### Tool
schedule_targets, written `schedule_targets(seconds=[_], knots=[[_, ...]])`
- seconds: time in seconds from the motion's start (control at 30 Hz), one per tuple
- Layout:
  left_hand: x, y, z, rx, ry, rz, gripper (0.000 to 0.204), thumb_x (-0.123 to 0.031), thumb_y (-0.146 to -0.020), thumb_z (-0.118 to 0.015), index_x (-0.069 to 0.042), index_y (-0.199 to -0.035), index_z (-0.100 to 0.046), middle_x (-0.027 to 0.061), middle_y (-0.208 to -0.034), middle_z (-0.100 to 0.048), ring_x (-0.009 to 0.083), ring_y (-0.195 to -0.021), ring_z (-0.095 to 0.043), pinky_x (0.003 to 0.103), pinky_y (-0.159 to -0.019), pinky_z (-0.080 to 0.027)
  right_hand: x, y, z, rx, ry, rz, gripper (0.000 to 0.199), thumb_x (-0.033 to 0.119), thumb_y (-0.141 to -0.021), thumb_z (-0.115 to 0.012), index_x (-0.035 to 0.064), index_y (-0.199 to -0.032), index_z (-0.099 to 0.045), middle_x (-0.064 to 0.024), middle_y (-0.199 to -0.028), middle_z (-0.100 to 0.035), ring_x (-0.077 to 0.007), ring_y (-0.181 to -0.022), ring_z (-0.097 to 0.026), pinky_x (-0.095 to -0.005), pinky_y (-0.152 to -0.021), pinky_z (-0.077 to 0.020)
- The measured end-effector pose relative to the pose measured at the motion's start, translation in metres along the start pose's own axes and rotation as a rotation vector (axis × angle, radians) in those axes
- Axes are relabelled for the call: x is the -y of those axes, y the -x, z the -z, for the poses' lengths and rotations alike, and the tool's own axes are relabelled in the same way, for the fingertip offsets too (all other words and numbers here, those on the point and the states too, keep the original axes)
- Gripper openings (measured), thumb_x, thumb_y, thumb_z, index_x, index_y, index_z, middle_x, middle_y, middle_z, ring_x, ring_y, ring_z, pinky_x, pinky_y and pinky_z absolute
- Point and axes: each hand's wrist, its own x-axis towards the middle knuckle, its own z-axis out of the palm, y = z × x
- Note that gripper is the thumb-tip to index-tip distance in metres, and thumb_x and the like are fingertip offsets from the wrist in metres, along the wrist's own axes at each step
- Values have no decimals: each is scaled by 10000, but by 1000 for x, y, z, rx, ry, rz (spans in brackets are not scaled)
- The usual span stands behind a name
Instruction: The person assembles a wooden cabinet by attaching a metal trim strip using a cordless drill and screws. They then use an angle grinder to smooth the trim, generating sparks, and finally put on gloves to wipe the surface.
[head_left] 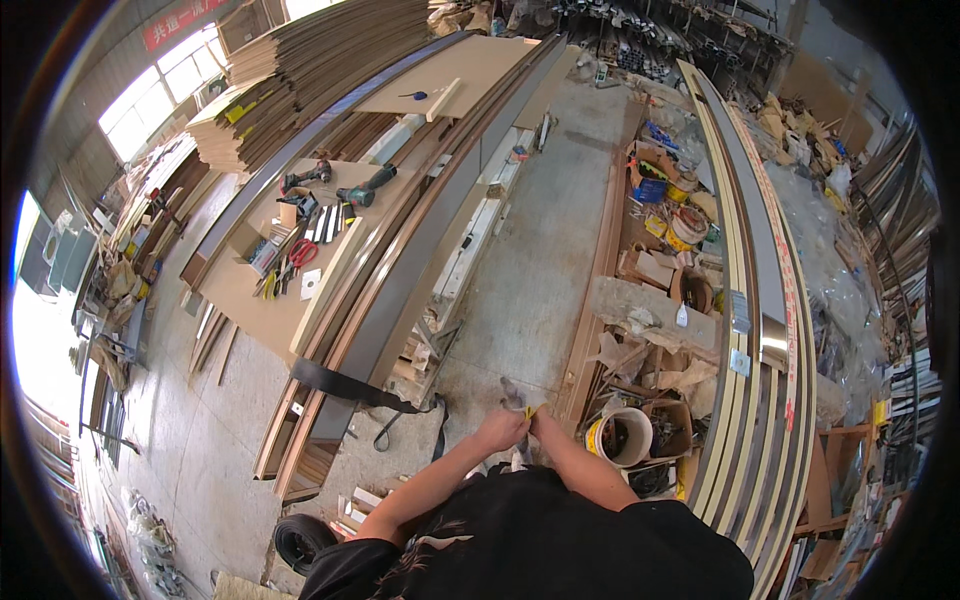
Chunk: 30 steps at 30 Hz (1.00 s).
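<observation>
My left hand and my right hand meet in front of my body, just above the floor in view. Both are closed, with the fingers bent in toward each other. Between them shows a small yellow piece, too small to tell its kind. To the left of my hands, a black strap is wrapped round the end of a bundle of long brown and grey profiles, its loose end hanging down. On the right, nearest my right hand, stands a white bucket with dark contents.
A board at the left holds two power drills, red-handled scissors and small parts. Long cream and grey profiles lie along the right. Boxes, buckets and scraps fill the space beside them. A black wheel lies at lower left.
</observation>
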Motion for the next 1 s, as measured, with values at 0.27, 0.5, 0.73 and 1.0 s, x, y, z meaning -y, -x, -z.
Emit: schedule_targets(seconds=[0.27,0.5,0.73,1.0], knots=[[-1,9,-1,52,-6,4,376,-358,-1021,-612,-29,-873,-719,252,-848,-729,482,-800,-712,600,-728,-560,6,-10,-17,230,-519,17,487,466,-1040,-623,61,-1307,-676,-146,-1361,-677,-348,-1249,-660,-416,-1050,-539],[-19,3,2,-68,98,-96,386,-358,-1004,-661,-24,-815,-702,246,-758,-689,484,-712,-683,578,-650,-544,-6,-31,-1,142,-445,152,397,369,-1024,-689,51,-1262,-701,-146,-1247,-716,-354,-1212,-682,-465,-1065,-546],[31,4,-2,-61,169,140,586,-552,-1074,-556,-33,-888,-754,232,-758,-705,434,-735,-719,538,-675,-547,50,-4,-2,-374,550,715,453,306,-938,-798,-16,-1241,-704,-186,-1139,-779,-317,-1080,-743,-437,-947,-586],[2,10,1,-121,552,500,708,-638,-1089,-503,4,-915,-744,216,-761,-701,384,-758,-720,498,-710,-536,57,89,-6,-335,1240,447,684,577,-1000,-566,-64,-1143,-756,-361,-1088,-727,-526,-1097,-708,-547,-951,-558]])
